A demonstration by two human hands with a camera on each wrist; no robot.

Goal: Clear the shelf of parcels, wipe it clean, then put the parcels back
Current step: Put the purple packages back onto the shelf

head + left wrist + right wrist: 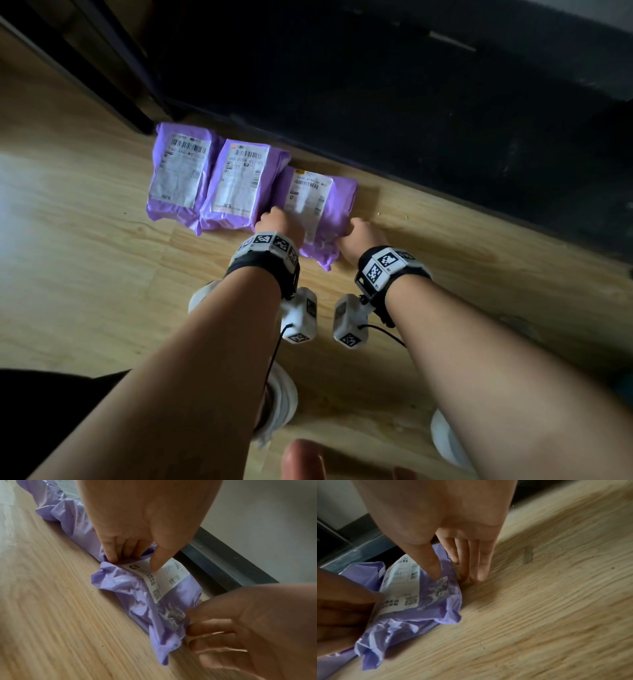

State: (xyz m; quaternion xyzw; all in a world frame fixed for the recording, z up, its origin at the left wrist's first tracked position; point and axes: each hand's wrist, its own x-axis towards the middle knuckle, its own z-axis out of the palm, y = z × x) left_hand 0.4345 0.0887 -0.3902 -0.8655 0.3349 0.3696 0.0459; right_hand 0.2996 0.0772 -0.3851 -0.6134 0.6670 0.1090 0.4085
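Note:
Three purple plastic parcels with white labels lie side by side on the wooden floor (85, 257). Both hands are on the right parcel (334, 209), which rests on the boards. My left hand (279, 219) grips its left edge: fingers tucked under the plastic, thumb down on the label (171, 577). My right hand (359, 234) holds the right edge, thumb on top of the plastic (419, 612), fingers reaching down beside it to the floor. The middle parcel (239, 181) and left parcel (180, 171) lie untouched.
A dark shelf unit (411, 102) runs along the floor just behind the parcels, its inside too dark to see into. My white shoes (281, 404) stand near the bottom of the head view. Bare floorboards stretch left and right of the parcels.

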